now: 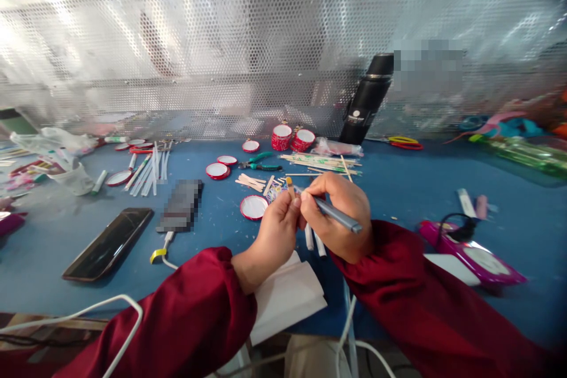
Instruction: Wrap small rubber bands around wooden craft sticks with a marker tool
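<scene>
Between the thumb and fingers of my left hand (275, 229) is a short wooden stick (290, 186), standing upright with a yellowish tip. My right hand (348, 199) grips a grey pen (339, 216) as if writing, its front end close to my left fingertips. Whether the pen touches the stick I cannot make out. Just left of my hands lies a round red-rimmed white disc (254, 208). A heap of small coloured bits (277, 190) shows behind my left hand, near several flat wooden sticks (251, 182). White paper (290, 295) lies below my wrists.
Two phones (108, 244) lie at left, one with a white cable. Behind are green-handled pliers (259, 163), stacked red-rimmed discs (282, 137), bamboo sticks (321, 161) and a black flask (367, 100). A purple device (481, 257) sits at right. A perforated metal screen (283, 41) bounds the back.
</scene>
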A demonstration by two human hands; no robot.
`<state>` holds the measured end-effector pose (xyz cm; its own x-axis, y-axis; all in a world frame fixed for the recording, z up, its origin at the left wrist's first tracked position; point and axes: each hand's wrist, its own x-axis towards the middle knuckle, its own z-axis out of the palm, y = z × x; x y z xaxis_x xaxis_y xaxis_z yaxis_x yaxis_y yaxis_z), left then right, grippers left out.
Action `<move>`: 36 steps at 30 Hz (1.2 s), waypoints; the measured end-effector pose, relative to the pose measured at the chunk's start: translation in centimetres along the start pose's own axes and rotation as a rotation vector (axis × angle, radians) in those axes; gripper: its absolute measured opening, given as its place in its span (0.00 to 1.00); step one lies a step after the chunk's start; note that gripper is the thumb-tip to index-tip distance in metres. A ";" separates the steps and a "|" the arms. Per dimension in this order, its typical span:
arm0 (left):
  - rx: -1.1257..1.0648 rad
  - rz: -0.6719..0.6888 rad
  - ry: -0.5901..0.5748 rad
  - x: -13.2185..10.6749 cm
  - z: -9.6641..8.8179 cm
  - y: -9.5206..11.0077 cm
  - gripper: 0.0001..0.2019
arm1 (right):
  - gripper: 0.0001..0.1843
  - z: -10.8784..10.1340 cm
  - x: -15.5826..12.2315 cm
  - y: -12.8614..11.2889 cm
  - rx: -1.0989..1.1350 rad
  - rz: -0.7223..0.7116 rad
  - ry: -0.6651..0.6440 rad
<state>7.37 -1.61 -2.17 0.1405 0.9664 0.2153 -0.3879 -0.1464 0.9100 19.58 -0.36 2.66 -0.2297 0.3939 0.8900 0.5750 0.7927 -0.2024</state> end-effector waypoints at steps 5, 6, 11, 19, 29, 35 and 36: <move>0.003 -0.008 -0.001 0.0 0.1 0.1 0.24 | 0.08 0.0 0.0 0.0 -0.005 -0.017 0.004; 0.001 -0.003 -0.004 0.0 0.2 0.2 0.24 | 0.08 0.0 0.0 -0.1 -0.006 -0.022 0.008; 0.027 0.002 -0.010 -0.1 0.1 0.1 0.24 | 0.08 -0.1 0.1 -0.1 0.005 -0.009 0.002; 0.007 0.005 0.003 0.0 0.0 0.0 0.24 | 0.09 -0.1 0.1 -0.2 0.017 0.003 -0.031; 0.013 0.023 0.001 0.0 0.0 -0.2 0.23 | 0.09 0.0 0.0 0.0 0.012 -0.004 -0.021; 0.002 0.026 0.007 0.1 0.0 -0.1 0.22 | 0.08 0.0 0.0 0.0 0.013 0.005 -0.016; -0.004 0.020 0.007 0.1 0.1 -0.1 0.22 | 0.08 0.0 0.0 0.0 0.012 0.003 -0.016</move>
<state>7.49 -1.50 -2.23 0.1258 0.9647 0.2313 -0.3938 -0.1654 0.9042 19.57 -0.37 2.65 -0.2406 0.4037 0.8827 0.5660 0.7971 -0.2103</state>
